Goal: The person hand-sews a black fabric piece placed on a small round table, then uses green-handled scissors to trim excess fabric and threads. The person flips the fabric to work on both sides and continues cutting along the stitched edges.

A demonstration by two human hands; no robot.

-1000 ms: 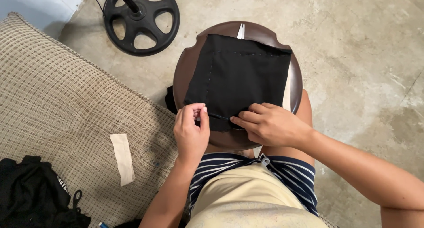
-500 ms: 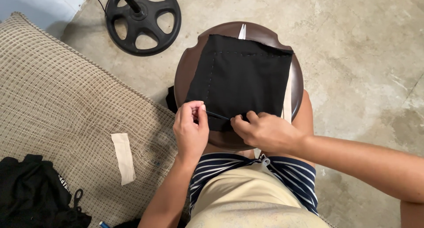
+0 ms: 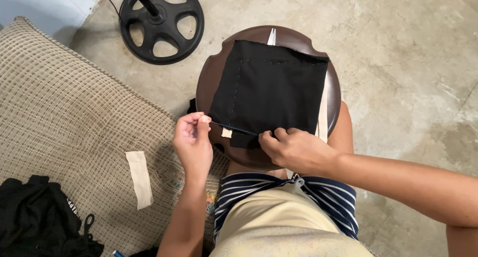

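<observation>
While L hand (image 3: 193,140) pinches taut thread (image 3: 234,128), R hand (image 3: 294,148) grips square black cloth (image 3: 271,88) w/ stitched edges

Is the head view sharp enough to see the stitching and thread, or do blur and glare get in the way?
Head view: even, soft light, no glare, shadows faint. Stitches show along the black cloth edges; the thread between left hand and right hand is sharp. No motion blur; slight wide-angle bending at the edges.

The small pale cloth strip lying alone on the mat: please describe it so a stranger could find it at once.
Start at the large woven beige mat left of the round dark-brown stool. The small cream cloth strip lies flat there, below the left hand, the only pale piece near the black clothing heap.
</observation>
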